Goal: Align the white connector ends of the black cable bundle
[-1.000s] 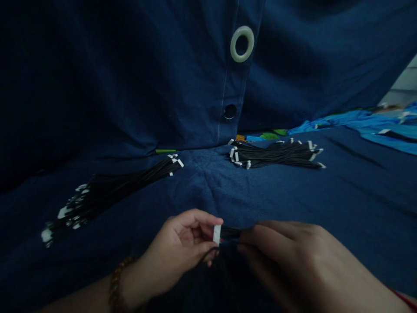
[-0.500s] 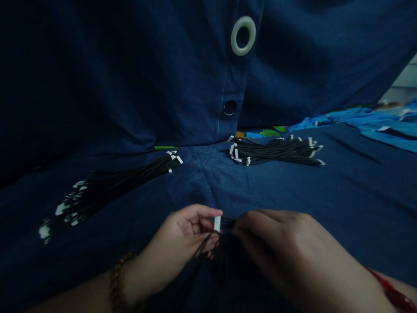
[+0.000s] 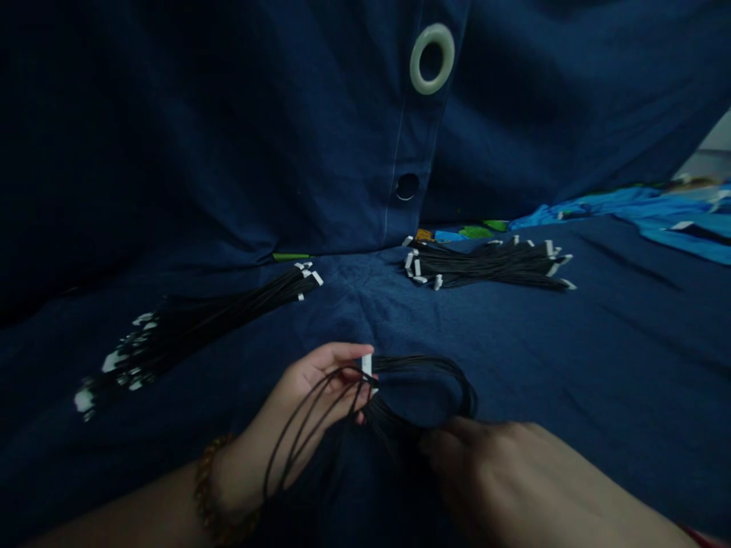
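Observation:
My left hand (image 3: pixel 311 396) pinches a small white connector (image 3: pixel 366 366) at the end of a bundle of thin black wires (image 3: pixel 426 377). The wires bend into a loop to the right of the connector and run down to my right hand (image 3: pixel 514 479), which grips them low in the frame. More loose black wires arc over my left wrist, which wears a beaded bracelet (image 3: pixel 209 495). Everything lies over a dark blue cloth (image 3: pixel 571 342).
A long bundle of black wires with white connectors (image 3: pixel 188 327) lies at the left. A second bundle (image 3: pixel 491 265) lies at the back right. A blue curtain with a pale ring eyelet (image 3: pixel 432 58) hangs behind. Light blue fabric (image 3: pixel 656 217) sits at the far right.
My right hand has drawn back toward me along the wires, and the wires between the hands now bow out into a loop. My left hand has risen slightly with the connector.

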Motion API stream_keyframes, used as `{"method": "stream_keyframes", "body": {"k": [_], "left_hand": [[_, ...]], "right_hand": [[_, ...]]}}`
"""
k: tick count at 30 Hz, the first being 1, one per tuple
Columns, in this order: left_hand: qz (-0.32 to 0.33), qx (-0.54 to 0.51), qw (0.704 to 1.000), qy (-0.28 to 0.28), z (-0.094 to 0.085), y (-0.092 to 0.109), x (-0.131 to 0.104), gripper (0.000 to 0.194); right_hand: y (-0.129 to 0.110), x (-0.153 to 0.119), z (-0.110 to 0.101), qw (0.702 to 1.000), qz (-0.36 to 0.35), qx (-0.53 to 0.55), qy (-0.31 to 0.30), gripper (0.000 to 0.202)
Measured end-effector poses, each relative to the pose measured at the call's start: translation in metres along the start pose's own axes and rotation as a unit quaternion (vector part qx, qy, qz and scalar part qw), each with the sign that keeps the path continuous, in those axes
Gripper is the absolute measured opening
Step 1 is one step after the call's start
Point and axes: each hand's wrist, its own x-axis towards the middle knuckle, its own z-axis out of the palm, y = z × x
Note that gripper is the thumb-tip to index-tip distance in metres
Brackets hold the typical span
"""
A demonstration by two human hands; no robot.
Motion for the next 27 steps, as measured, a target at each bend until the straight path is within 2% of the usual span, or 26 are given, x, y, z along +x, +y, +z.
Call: {"method": "stream_keyframes", "body": {"k": [3, 6, 11, 15, 18, 21, 22, 23, 26, 27], "left_hand": [[-0.011, -0.022, 1.0, 0.005, 0.0, -0.002, 0.0, 0.027], [-0.009, -0.03, 0.999, 0.005, 0.0, -0.003, 0.001, 0.027], [-0.015, -0.033, 0.999, 0.009, 0.0, -0.003, 0.001, 0.027], [0.002, -0.002, 1.0, 0.005, -0.002, -0.005, 0.001, 0.029], [0.015, 0.011, 1.0, 0.003, -0.003, -0.005, 0.001, 0.029], [0.029, 0.036, 0.999, 0.001, -0.004, -0.004, 0.002, 0.03], [0.033, 0.045, 0.998, 0.002, -0.004, -0.003, 0.002, 0.03], [0.034, 0.051, 0.998, 0.003, -0.005, -0.002, 0.002, 0.03], [0.037, 0.059, 0.998, 0.003, -0.005, -0.002, 0.001, 0.029], [0.042, 0.059, 0.997, 0.001, -0.005, -0.002, 0.001, 0.029]], "right_hand": [[-0.003, 0.012, -0.005, 0.994, 0.049, 0.101, -0.005, 0.025], [-0.003, 0.017, -0.006, 0.979, 0.052, 0.195, 0.006, 0.023], [-0.002, 0.018, -0.003, 0.967, 0.066, 0.244, 0.017, 0.02], [0.005, 0.018, -0.011, 0.946, 0.087, 0.31, 0.03, 0.017], [0.016, 0.016, -0.026, 0.889, 0.107, 0.445, -0.007, 0.018], [0.02, 0.008, -0.043, 0.804, 0.094, 0.577, -0.11, 0.016], [0.02, 0.005, -0.048, 0.777, 0.087, 0.611, -0.121, 0.021], [0.019, 0.003, -0.053, 0.76, 0.095, 0.636, -0.095, 0.028], [0.023, -0.001, -0.066, 0.738, 0.16, 0.644, 0.127, 0.048], [0.027, 0.0, -0.07, 0.74, 0.125, 0.65, 0.12, 0.048]]}}
